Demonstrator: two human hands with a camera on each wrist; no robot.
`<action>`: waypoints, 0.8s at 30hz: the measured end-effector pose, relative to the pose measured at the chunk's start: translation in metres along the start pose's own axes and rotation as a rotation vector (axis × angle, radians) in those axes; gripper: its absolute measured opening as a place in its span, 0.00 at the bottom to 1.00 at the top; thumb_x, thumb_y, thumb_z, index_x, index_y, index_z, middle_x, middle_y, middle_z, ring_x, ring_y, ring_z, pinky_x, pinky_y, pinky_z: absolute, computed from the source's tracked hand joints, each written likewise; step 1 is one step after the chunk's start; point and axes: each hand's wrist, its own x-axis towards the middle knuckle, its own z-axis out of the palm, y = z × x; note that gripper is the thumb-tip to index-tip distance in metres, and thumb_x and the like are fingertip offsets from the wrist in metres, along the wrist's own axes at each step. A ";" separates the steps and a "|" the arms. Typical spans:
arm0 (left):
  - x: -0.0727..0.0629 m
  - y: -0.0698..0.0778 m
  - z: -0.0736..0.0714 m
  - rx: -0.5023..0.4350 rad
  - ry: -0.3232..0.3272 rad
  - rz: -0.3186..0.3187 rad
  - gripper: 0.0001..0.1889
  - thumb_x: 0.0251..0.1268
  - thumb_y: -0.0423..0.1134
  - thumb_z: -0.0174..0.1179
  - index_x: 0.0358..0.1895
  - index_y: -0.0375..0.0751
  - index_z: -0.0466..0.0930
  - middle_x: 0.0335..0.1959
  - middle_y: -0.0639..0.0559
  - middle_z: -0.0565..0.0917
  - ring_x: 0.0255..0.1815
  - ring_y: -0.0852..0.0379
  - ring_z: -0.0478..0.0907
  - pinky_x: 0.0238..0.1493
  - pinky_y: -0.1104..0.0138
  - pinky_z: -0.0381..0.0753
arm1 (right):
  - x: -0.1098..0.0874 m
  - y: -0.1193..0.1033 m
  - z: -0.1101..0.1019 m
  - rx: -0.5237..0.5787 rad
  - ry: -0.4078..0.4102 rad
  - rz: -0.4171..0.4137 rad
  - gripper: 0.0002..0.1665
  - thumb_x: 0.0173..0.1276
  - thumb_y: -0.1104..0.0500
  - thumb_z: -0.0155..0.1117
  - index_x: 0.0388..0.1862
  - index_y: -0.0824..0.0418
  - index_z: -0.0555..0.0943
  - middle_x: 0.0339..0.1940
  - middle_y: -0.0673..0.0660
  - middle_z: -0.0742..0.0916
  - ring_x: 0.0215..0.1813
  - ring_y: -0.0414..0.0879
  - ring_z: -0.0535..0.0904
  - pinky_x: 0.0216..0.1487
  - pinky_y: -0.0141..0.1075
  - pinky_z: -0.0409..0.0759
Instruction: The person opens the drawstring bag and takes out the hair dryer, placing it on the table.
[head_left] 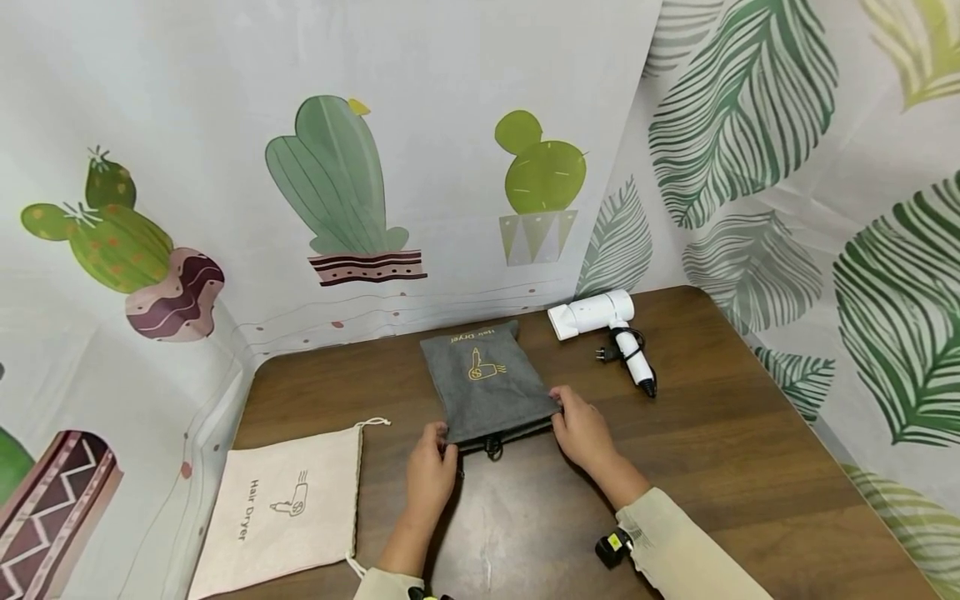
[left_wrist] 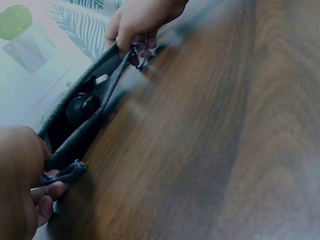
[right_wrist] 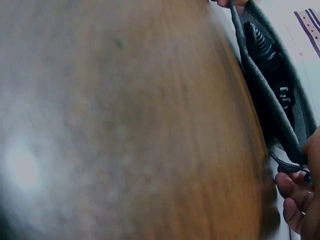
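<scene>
Grey bag (head_left: pixel 487 400) on bench (head_left: pixel 720 433): left hand (head_left: pixel 432 468) and right hand (head_left: pixel 582 427) pinch its mouth corners, black plug (right_wrist: pixel 283 98) inside. Judged step: working the mouth; next probably calls for an even two-sided pull. White dryer (head_left: pixel 592 317) right of bag.

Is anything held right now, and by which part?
Yes: the gray Hair Dryer bag, by its open mouth, with the left grip at one end and the right grip at the other.

One grey bag (head_left: pixel 489 400) and one pale bag (head_left: pixel 300 533) at near left make two; one left hand (head_left: pixel 432 477) and one right hand (head_left: pixel 585 429) make two. There is one white hair dryer (head_left: pixel 600 313) at far right, and one wooden table (head_left: pixel 720 467).
</scene>
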 end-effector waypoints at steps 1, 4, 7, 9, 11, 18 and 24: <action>0.000 0.000 -0.001 0.007 -0.003 0.002 0.15 0.60 0.31 0.61 0.52 0.40 0.79 0.32 0.50 0.85 0.31 0.52 0.81 0.34 0.56 0.78 | 0.000 0.000 -0.001 0.000 -0.002 -0.003 0.19 0.69 0.65 0.59 0.59 0.60 0.77 0.50 0.61 0.88 0.44 0.56 0.86 0.47 0.52 0.81; 0.001 0.000 -0.001 0.041 -0.011 0.012 0.16 0.61 0.31 0.60 0.53 0.40 0.79 0.34 0.49 0.86 0.32 0.50 0.82 0.33 0.55 0.79 | 0.000 0.001 -0.002 -0.007 -0.010 -0.018 0.20 0.68 0.66 0.59 0.59 0.61 0.76 0.49 0.60 0.88 0.47 0.56 0.86 0.50 0.54 0.80; 0.002 0.001 -0.001 0.065 -0.023 0.020 0.16 0.62 0.31 0.60 0.54 0.41 0.79 0.35 0.49 0.85 0.31 0.50 0.82 0.31 0.55 0.78 | 0.000 0.002 -0.004 0.007 -0.026 -0.011 0.20 0.68 0.67 0.59 0.59 0.61 0.76 0.47 0.61 0.88 0.44 0.55 0.86 0.50 0.54 0.79; 0.001 0.001 0.000 0.067 -0.026 0.026 0.16 0.62 0.32 0.60 0.54 0.41 0.79 0.34 0.50 0.85 0.30 0.51 0.81 0.30 0.56 0.77 | 0.000 0.004 -0.003 0.016 -0.034 0.005 0.20 0.68 0.67 0.59 0.59 0.61 0.76 0.46 0.61 0.88 0.39 0.54 0.85 0.48 0.53 0.79; 0.001 0.002 0.001 0.060 -0.026 0.027 0.16 0.61 0.33 0.61 0.52 0.42 0.79 0.33 0.51 0.84 0.29 0.53 0.79 0.29 0.58 0.76 | 0.000 0.005 -0.003 0.038 -0.034 0.022 0.20 0.68 0.67 0.58 0.59 0.61 0.77 0.46 0.61 0.88 0.35 0.51 0.82 0.44 0.50 0.79; -0.002 0.002 0.001 0.008 -0.027 0.045 0.13 0.54 0.32 0.65 0.42 0.43 0.75 0.30 0.55 0.77 0.28 0.60 0.72 0.30 0.65 0.72 | -0.001 0.009 -0.002 0.118 -0.004 0.048 0.17 0.68 0.66 0.60 0.56 0.61 0.78 0.38 0.58 0.87 0.25 0.39 0.73 0.30 0.35 0.74; -0.003 0.003 0.000 -0.025 -0.016 0.071 0.14 0.51 0.29 0.66 0.42 0.42 0.76 0.34 0.52 0.74 0.33 0.60 0.72 0.34 0.66 0.73 | -0.002 0.005 -0.005 0.166 -0.004 0.078 0.16 0.70 0.62 0.61 0.55 0.61 0.78 0.32 0.53 0.84 0.30 0.41 0.75 0.34 0.36 0.75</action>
